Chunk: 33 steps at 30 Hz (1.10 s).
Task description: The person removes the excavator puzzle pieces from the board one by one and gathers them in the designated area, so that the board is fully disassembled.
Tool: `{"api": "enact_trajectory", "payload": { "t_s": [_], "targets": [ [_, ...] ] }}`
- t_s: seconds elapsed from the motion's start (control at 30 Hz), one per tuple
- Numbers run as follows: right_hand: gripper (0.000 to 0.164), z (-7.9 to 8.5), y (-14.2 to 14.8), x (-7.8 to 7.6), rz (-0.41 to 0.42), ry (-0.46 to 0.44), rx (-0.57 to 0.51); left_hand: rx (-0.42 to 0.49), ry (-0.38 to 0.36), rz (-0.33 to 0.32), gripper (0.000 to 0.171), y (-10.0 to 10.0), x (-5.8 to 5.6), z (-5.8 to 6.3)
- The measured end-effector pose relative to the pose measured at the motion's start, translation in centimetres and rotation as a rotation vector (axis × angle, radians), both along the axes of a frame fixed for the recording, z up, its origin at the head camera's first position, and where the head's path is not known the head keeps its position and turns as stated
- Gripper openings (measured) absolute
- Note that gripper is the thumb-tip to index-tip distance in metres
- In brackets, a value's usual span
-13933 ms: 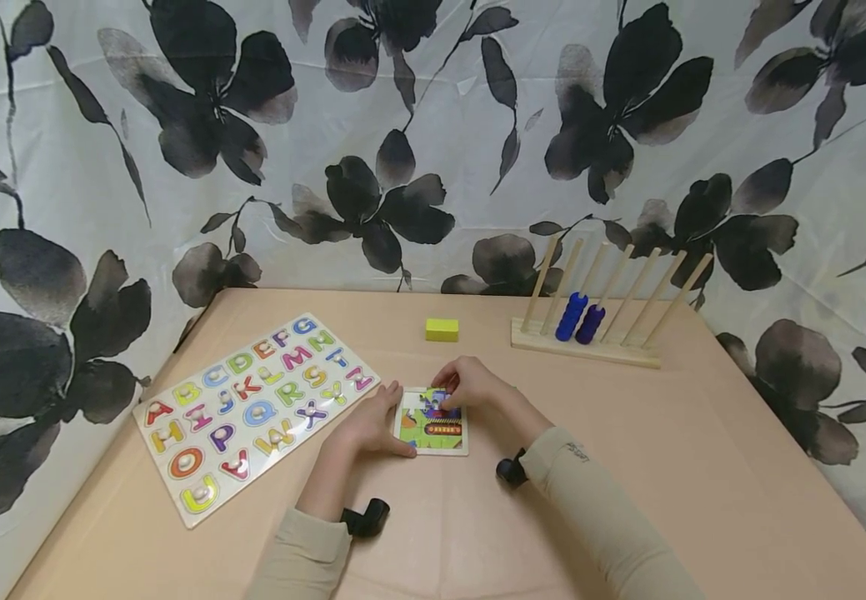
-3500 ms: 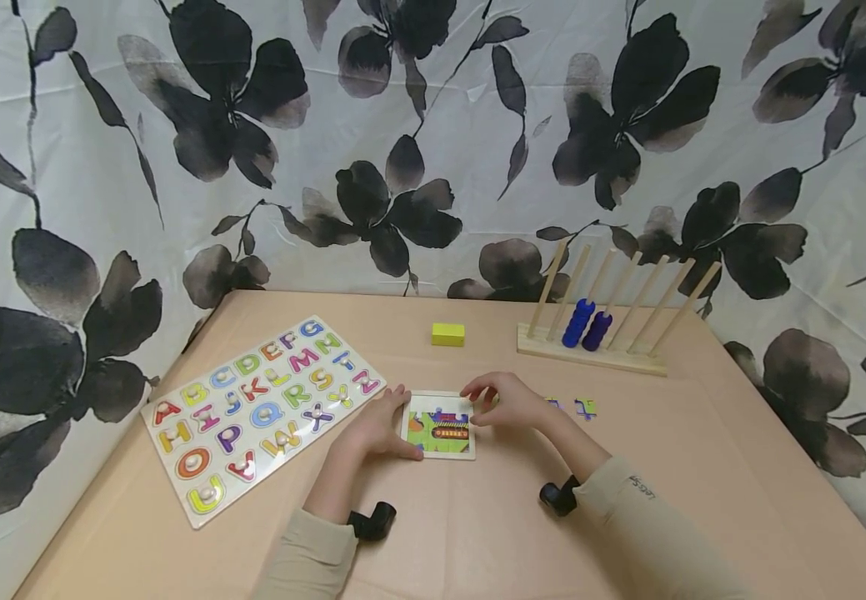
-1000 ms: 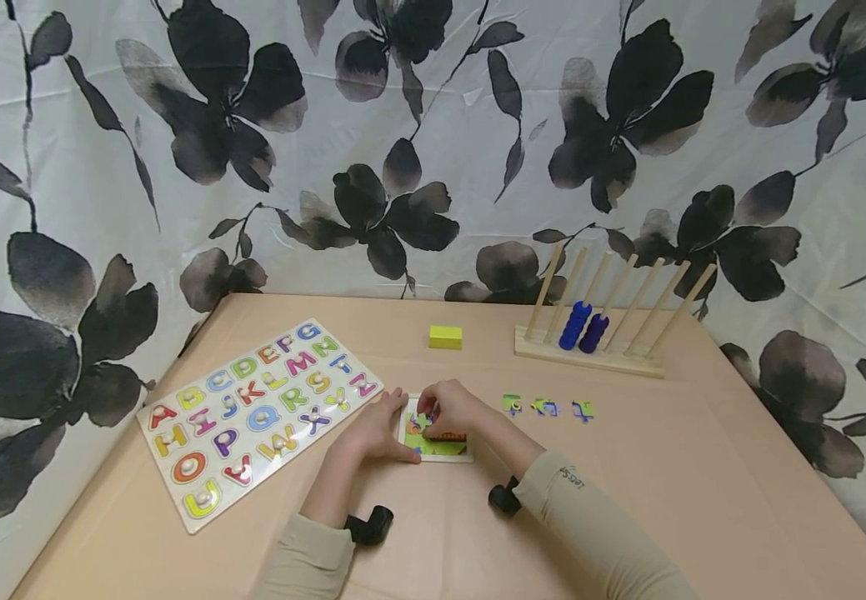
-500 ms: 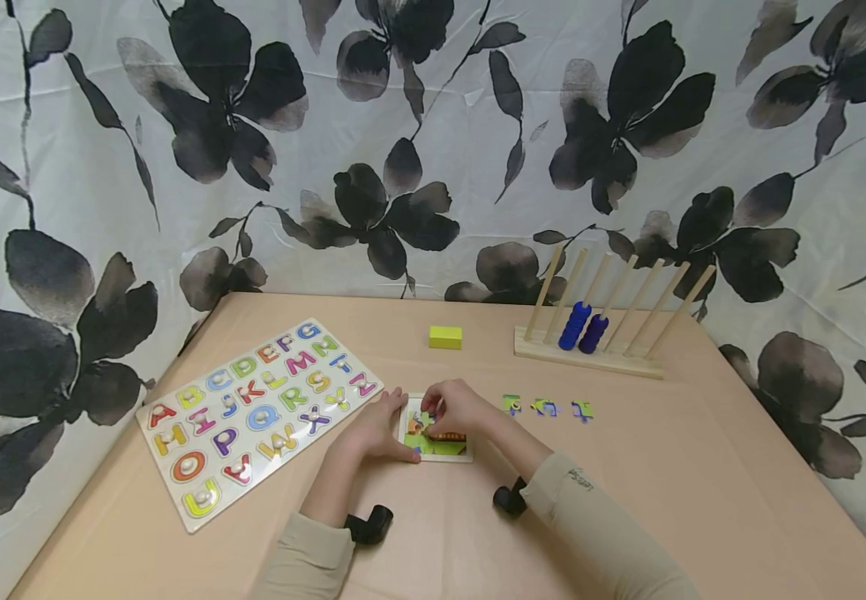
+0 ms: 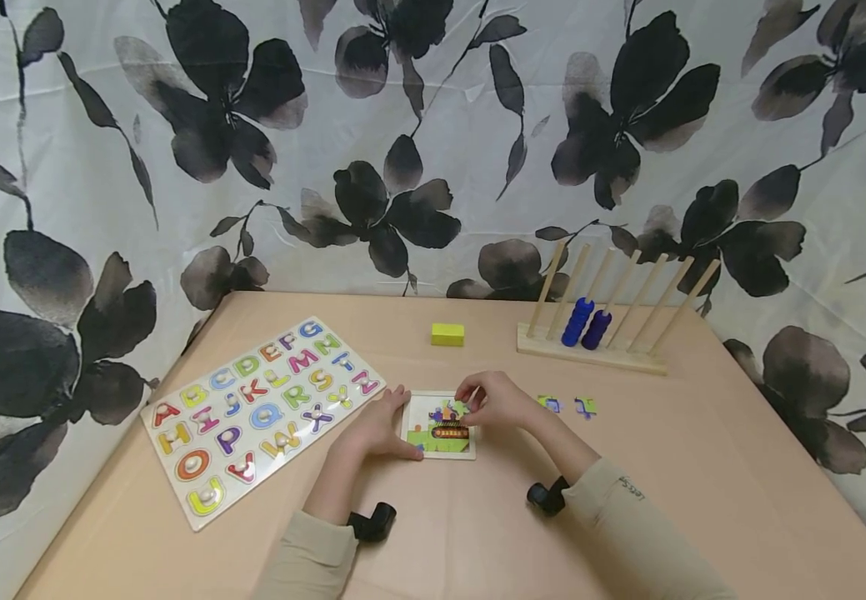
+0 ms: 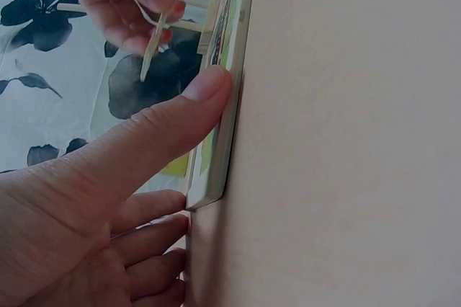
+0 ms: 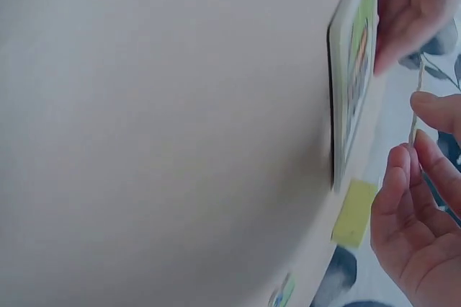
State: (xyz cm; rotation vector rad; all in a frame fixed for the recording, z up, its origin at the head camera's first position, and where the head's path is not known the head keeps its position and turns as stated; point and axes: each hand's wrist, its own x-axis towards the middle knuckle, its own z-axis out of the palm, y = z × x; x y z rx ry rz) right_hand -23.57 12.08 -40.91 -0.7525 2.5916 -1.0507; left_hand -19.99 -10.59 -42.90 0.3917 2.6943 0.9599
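A small white-framed jigsaw tray [image 5: 440,456] lies on the table, partly filled with green, orange and purple picture pieces. My left hand [image 5: 376,427] lies along its left side. The thumb [image 6: 205,83] presses the near edge, and the loosely extended fingers rest beside the frame. Above the tray's right side, my right hand [image 5: 496,400] pinches a thin puzzle piece [image 7: 414,127] between thumb and fingertips, seen edge-on in both wrist views. Loose puzzle pieces [image 5: 585,407] lie to the right of this hand, which covers part of the tabletop there.
At the left lies a white alphabet board [image 5: 260,421] with coloured letters. A yellow block [image 5: 448,335] sits behind the tray. Farther back to the right stands a wooden peg rack [image 5: 590,354] with blue and purple beads. A floral cloth [image 5: 372,125] hangs behind the table.
Half a second ago my right hand was over the tray's middle; it has moved right, to the tray's right edge, uncovering more of the picture. My left hand keeps its place.
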Motion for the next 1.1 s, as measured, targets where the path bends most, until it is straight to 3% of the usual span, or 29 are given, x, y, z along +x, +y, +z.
{"api": "enact_trajectory", "payload": {
  "t_s": [0.2,0.53,1.1],
  "targets": [
    [0.026,0.4,2.8,0.2,-0.009,0.032,0.015,-0.008,-0.002,0.000,0.101,0.1,-0.1,0.0],
    [0.025,-0.2,6.7,0.7,-0.026,0.058,0.073,0.009,-0.001,0.000,0.100,0.1,-0.4,0.0],
    [0.022,-1.1,8.3,1.6,-0.011,0.056,0.111,0.010,-0.007,0.000,0.100,0.0,-0.2,-0.1]
  ]
}}
